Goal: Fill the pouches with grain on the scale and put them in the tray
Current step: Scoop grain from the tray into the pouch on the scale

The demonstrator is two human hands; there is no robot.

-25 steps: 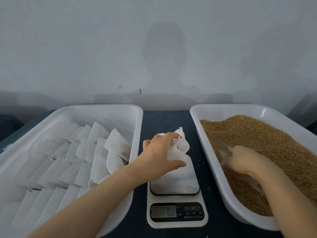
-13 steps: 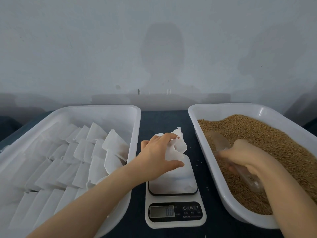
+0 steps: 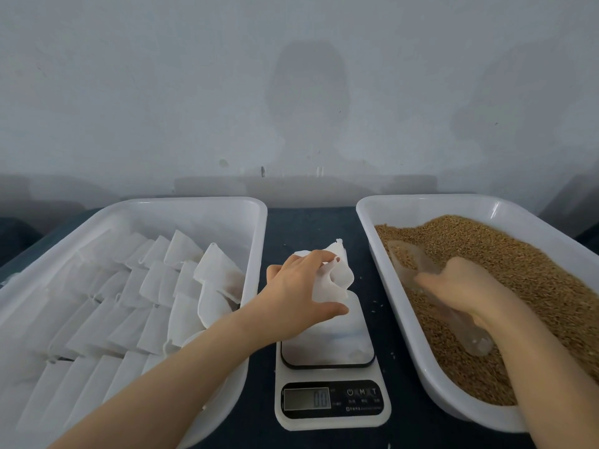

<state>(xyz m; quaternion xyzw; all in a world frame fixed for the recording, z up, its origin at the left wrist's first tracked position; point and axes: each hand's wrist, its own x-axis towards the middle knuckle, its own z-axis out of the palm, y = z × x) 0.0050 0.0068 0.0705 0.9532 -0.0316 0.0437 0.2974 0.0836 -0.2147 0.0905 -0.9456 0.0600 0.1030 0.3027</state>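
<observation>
My left hand (image 3: 299,291) grips a white pouch (image 3: 337,275) and holds its mouth up over the far end of the kitchen scale (image 3: 330,348), whose display reads zero. My right hand (image 3: 466,286) is closed around the handle of a clear plastic scoop (image 3: 408,257) whose bowl lies in the brown grain (image 3: 518,270). The grain fills the white tray (image 3: 418,361) on the right. On the left, another white tray (image 3: 249,218) holds several white pouches (image 3: 155,286) in rows.
The scale stands on a dark blue tabletop (image 3: 311,225) between the two trays, with a few loose grains scattered beside it. A pale wall rises directly behind the table.
My right hand has pushed the scoop forward through the grain toward the tray's far left side. My left hand and the pouch have stayed over the scale.
</observation>
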